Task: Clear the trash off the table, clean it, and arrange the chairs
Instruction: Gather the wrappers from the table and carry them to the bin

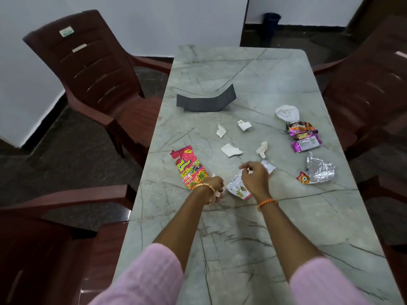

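Head view, looking down the marble counter: both arms reach out in pink sleeves. The left hand, gold bangle at the wrist, has its fingers curled around small pale scraps, so that grip is closed on scraps of paper, though how many pieces I cannot tell. Just left of that grip lies the red snack packet, flat on the counter and nearly touching the wrist. The right hand, orange thread at the wrist, pinches a small white bit at its fingertips and hovers over a crumpled white wrapper lying between the two grips. Poking out on the far right side of that grip is another white scrap. Beyond the right grip lie more torn paper pieces, one twisted tissue among them. Off to the right of the right grip sits a silver foil wrapper, and farther up that side two purple biscuit wrappers with a white wad just past them. Well beyond both grips, mid-counter, a bent dark grey card stands propped. Brown plastic chairs flank the counter: one far left, one near left, one on the right. A dark bin stands by the back wall.
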Demonstrator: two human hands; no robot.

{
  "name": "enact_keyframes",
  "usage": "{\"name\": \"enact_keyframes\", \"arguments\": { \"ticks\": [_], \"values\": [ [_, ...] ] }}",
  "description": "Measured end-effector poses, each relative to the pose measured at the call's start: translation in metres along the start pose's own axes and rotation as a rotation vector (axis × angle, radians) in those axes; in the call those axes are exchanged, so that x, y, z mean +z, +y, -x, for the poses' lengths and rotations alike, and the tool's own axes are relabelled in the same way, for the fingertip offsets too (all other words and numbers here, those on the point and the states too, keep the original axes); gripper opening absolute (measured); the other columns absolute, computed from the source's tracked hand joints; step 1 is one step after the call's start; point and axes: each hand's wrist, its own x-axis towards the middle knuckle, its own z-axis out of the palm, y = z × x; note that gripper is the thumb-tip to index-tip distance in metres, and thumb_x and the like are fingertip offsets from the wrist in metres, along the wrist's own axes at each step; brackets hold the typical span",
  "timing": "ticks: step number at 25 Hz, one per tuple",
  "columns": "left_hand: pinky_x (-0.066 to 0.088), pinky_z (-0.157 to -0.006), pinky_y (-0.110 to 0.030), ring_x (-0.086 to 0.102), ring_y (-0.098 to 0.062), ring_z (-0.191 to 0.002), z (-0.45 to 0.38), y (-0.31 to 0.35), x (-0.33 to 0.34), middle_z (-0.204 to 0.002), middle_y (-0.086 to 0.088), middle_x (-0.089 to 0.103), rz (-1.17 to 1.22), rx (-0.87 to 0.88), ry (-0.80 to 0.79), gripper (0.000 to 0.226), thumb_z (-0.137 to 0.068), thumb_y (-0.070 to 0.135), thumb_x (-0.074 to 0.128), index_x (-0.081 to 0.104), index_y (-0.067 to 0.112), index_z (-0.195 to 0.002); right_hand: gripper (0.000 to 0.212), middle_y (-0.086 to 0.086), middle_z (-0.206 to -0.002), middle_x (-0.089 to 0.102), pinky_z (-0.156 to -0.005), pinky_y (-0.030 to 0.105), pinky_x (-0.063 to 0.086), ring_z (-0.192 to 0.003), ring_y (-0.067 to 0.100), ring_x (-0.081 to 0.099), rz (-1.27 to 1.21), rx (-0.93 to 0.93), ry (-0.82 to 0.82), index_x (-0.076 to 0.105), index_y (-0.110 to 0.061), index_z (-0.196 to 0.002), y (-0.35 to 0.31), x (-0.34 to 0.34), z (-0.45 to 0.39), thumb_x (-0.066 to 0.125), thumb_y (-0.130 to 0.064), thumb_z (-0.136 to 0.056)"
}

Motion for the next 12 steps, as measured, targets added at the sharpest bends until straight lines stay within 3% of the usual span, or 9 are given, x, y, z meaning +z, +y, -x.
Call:
{"name": "enact_keyframes", "arguments": {
  "ticks": [3,5,7,9,12],
  "values": [
    [0.029,-0.035,-0.009,0.036,-0.014,-0.038,-0.008,0.026,-0.015,-0.05,-0.001,0.032,-0.072,-0.009,0.012,0.04,-0.093,0.021,0.052,0.035,0.014,-0.057,0.044,0.024,-0.139,0.037,-0.104,0.031,0.029,-0.129,0.039,0.034,0.34,-0.075,-0.105,0.059,0.0,-0.121,0.015,-0.014,-0.058,0.042,0.012,-0.083],
    [0.032,-0.039,-0.015,0.041,-0.015,-0.036,-0.011,0.041,-0.028,-0.055,-0.003,0.032,-0.071,0.033,0.032,0.037,-0.092,0.015,0.054,0.037,0.011,-0.06,0.042,0.024,-0.148,0.029,-0.109,0.03,0.028,-0.138,0.036,0.027,0.446,-0.091,-0.182,0.056,0.004,-0.124,0.03,-0.014,-0.079,0.042,0.013,-0.085],
    [0.03,-0.04,-0.017,0.041,-0.012,-0.028,-0.016,0.051,-0.038,-0.057,-0.004,0.032,-0.085,0.057,0.047,0.033,-0.093,0.012,0.053,0.039,0.009,-0.063,0.031,0.029,-0.139,0.043,-0.105,0.031,0.034,-0.13,0.037,0.043,0.483,-0.123,-0.137,0.061,0.012,-0.111,0.041,-0.011,-0.087,0.045,0.014,-0.084],
    [0.027,-0.04,-0.015,0.039,-0.013,-0.038,-0.02,0.057,-0.041,-0.059,-0.005,0.036,-0.093,0.061,0.043,0.029,-0.094,0.01,0.049,0.041,0.009,-0.066,0.026,0.031,-0.118,0.06,-0.101,0.036,0.041,-0.114,0.039,0.056,0.426,-0.076,-0.008,0.066,0.014,-0.101,0.043,-0.009,-0.091,0.047,0.014,-0.083],
    [0.027,-0.035,-0.012,0.052,-0.015,-0.034,-0.031,0.067,-0.031,-0.073,-0.011,0.052,0.012,0.098,-0.022,0.017,-0.097,0.005,0.039,0.042,0.007,-0.081,0.015,0.024,-0.092,0.071,-0.081,0.029,0.053,-0.092,0.031,0.066,0.008,0.133,0.086,0.072,0.005,-0.086,0.021,0.001,-0.088,0.061,0.011,-0.078]
  ]
}}
